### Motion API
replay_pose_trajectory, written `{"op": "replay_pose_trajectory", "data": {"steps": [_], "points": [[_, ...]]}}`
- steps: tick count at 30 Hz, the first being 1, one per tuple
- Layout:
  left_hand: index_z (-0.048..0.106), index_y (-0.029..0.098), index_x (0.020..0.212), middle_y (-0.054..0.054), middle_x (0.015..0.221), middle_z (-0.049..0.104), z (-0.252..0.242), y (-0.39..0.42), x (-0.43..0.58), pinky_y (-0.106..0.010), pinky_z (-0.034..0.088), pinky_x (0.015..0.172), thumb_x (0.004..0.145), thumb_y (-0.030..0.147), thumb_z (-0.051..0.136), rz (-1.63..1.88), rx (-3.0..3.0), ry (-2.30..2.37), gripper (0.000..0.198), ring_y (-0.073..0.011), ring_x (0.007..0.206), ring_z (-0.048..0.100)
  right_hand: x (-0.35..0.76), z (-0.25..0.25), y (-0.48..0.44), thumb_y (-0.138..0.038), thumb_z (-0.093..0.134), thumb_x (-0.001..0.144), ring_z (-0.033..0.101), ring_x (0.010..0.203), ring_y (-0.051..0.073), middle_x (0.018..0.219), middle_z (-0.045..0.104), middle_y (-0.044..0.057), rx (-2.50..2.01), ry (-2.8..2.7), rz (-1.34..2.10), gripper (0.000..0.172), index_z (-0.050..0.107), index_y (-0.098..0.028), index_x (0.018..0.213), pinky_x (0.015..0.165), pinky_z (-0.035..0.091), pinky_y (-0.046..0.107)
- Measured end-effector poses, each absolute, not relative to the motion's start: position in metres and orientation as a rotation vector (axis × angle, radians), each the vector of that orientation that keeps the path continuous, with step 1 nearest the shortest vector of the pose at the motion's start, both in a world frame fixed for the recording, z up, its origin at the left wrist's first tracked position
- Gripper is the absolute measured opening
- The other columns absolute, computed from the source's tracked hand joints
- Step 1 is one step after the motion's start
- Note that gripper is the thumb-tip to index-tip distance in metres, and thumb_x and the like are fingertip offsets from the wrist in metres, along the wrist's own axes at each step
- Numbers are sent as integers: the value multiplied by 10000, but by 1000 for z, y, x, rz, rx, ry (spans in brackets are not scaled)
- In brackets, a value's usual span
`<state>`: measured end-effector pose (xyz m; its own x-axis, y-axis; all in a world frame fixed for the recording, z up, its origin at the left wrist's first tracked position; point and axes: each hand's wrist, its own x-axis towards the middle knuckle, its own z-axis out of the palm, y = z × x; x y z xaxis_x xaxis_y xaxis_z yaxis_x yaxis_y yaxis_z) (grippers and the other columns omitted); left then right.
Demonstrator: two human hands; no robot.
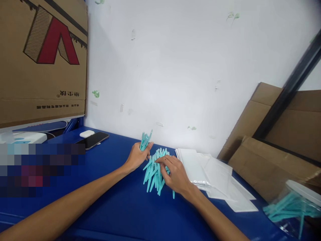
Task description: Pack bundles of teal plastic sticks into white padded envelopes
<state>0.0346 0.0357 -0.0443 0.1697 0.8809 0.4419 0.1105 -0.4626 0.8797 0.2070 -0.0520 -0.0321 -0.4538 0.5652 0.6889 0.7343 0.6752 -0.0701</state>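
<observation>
Turquoise, slim, tapered sticks (144, 142) stand bunched in the head view, grasped in the left hand (138, 155), whose fingers and thumb are closed round their lower parts while the upper ends jut out above the grip. Just beside that grip, to its right and nearer the wearer, a loose pile of matching turquoise sticks (152, 174) lies fanned on the smooth, dark blue tabletop (112, 211). Over the pile's right side is the right hand (174, 172), with bent fingers and its index fingertip at the sticks; whether it pinches one I cannot tell. One stick's end shows below this hand.

Just right of the right hand, flat, thin, white, partly glossy packets (215, 174) overlap in a spread stack. Farther right, well apart from both grips, a clear plastic tub with a white lid (291, 204) holds more turquoise sticks, near folded brown cardboard (273, 160). Left of the left grip and well apart from it lie a dark, flat, rectangular phone (96, 140) and a small, white, rounded case (87, 134). Farther left and higher is a large brown cardboard box with a red printed emblem (50, 80). Beyond both hands rises a white, scuffed wall (160, 73).
</observation>
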Motion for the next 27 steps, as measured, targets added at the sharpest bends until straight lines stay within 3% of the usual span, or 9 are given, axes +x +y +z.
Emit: {"op": "replay_pose_trajectory", "data": {"steps": [5, 11, 16, 22, 27], "points": [[415, 205, 573, 52, 510, 390, -49, 34, 37, -230, 290, 496, 803, 533, 587, 1425, 1740, 950, 435, -98, 489, 382, 207, -32, -52, -97, 437, 914, 619, 853, 189, 953, 681, 45, -979, -2180, -301, 242, 605, -216, 1041, 780, 425, 347], [459, 203, 612, 57, 511, 391, -50, 35, 36, -235, 310, 500, 764, 476, 632, 1383, 1641, 988, 358, -98, 479, 376, 206, -32, -52, -100, 433, 908, 625, 840, 189, 933, 684, 53, -982, -2176, -319, 248, 621, -216, 1021, 776, 440, 346], [401, 219, 587, 73, 435, 357, -53, 38, 34, -242, 304, 441, 766, 453, 612, 1248, 1579, 1010, 362, -90, 389, 344, 207, -31, -52, -101, 431, 912, 620, 836, 189, 936, 683, 52, -979, -2192, -301, 239, 620, -212, 1008, 768, 436, 346], [374, 211, 580, 80, 480, 329, -59, 44, 35, -218, 271, 472, 773, 426, 590, 1346, 1664, 979, 360, -67, 446, 299, 206, -32, -52, -97, 438, 911, 619, 834, 183, 938, 680, 45, -994, -2196, -318, 238, 621, -215, 1006, 765, 434, 343], [411, 215, 600, 80, 462, 341, -60, 47, 37, -232, 250, 437, 729, 446, 605, 1144, 1606, 1073, 328, -83, 414, 328, 220, -20, -46, -100, 451, 901, 615, 853, 195, 975, 683, 55, -1031, -2110, -493, 268, 619, -216, 1074, 792, 439, 351]]}}
